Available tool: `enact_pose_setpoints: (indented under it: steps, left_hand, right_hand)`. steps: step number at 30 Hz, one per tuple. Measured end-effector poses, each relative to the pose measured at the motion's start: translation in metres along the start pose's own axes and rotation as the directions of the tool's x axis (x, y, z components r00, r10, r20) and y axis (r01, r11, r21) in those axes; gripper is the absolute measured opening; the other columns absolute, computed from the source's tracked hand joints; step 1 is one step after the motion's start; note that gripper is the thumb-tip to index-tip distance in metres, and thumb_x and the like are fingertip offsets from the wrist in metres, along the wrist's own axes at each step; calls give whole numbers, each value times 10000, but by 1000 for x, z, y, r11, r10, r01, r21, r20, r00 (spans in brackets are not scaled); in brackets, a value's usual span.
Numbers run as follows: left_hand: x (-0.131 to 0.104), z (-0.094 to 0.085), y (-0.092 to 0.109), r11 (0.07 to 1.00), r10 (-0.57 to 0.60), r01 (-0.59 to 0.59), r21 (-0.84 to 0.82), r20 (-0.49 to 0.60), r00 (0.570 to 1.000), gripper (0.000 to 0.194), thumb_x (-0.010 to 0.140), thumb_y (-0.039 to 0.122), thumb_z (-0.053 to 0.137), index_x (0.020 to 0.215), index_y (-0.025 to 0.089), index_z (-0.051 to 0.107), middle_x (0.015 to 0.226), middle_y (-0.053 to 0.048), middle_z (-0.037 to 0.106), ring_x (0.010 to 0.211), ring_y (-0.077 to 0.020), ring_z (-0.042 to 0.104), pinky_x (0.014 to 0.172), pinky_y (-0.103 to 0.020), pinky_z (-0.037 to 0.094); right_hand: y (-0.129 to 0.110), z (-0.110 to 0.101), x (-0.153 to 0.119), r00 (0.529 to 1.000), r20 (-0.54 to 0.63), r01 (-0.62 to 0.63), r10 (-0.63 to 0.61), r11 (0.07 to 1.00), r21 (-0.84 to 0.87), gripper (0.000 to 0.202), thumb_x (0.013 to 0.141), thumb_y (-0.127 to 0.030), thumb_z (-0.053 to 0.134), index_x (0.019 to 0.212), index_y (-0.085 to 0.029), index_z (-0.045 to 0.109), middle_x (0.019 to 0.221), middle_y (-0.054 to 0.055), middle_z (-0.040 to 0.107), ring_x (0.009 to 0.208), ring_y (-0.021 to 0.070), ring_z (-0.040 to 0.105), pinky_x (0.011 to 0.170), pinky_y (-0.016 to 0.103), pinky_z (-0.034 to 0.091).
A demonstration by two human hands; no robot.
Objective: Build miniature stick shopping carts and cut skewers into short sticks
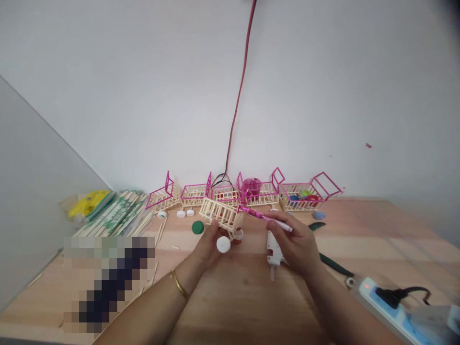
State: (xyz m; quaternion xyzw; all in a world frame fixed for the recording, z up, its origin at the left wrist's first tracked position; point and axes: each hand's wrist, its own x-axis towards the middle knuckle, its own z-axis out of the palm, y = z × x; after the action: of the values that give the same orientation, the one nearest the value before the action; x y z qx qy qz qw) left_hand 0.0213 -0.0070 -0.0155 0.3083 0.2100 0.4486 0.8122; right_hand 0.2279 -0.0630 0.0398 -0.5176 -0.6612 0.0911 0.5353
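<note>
My left hand [209, 245] grips a small cart [221, 214] built of pale wooden sticks, tilted above the table. Its bottle-cap wheels show: a green cap [197, 227], a white cap [223, 244] and a clear one. Pinched in my right hand [295, 241] is a paintbrush [275, 221] with a white handle, its front part smeared pink. The brush tip meets the right end of the cart, where a stick is pink. Behind, a cup of pink paint [252, 188] stands in or against one of the finished-looking carts. A white glue gun [273, 249] lies beneath my right hand.
Several stick carts with pink rims [196, 192] line the wall. At left lie bundled sticks in wrappers [124, 211] and a yellow packet [89, 203]. Green-handled cutters [336, 264] and a power strip [390, 306] with a plug are on the right.
</note>
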Motion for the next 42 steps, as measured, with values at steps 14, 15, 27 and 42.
enact_pose_setpoints:
  steps: [14, 15, 27, 42]
  left_hand:
    - [4, -4, -2, 980, 152, -150, 131, -2, 988, 571, 698, 551, 719, 1065, 116, 670, 1028, -138, 699, 925, -254, 647, 764, -340, 503]
    - [4, -4, -2, 979, 155, -153, 137, -2, 988, 569, 698, 555, 716, 1061, 119, 672, 1029, -136, 698, 917, -249, 648, 760, -337, 502]
    - [4, -4, 0, 974, 175, -168, 152, -30, 984, 557, 688, 550, 724, 1035, 118, 672, 1001, -129, 693, 877, -241, 641, 772, -355, 502]
    - [5, -6, -1, 955, 211, -183, 234, -100, 972, 558, 645, 599, 731, 975, 155, 654, 958, -89, 695, 852, -224, 644, 764, -337, 501]
  right_hand:
    - [3, -2, 0, 997, -73, 18, -18, 1000, -1, 163, 881, -318, 567, 989, -266, 677, 940, 24, 723, 832, 185, 680, 758, 295, 539]
    - [3, -2, 0, 997, -67, 24, -24, 1000, -1, 162, 880, -315, 567, 988, -266, 677, 931, 22, 724, 828, 185, 683, 754, 294, 540]
    - [1, -4, 2, 995, -68, 66, -70, 996, -58, 170, 888, -311, 553, 988, -252, 677, 957, 37, 727, 863, 190, 686, 765, 292, 539]
    - [4, -3, 1, 980, -60, 185, -188, 981, -59, 166, 875, -222, 574, 1011, -270, 654, 939, 16, 714, 852, 165, 680, 723, 256, 529]
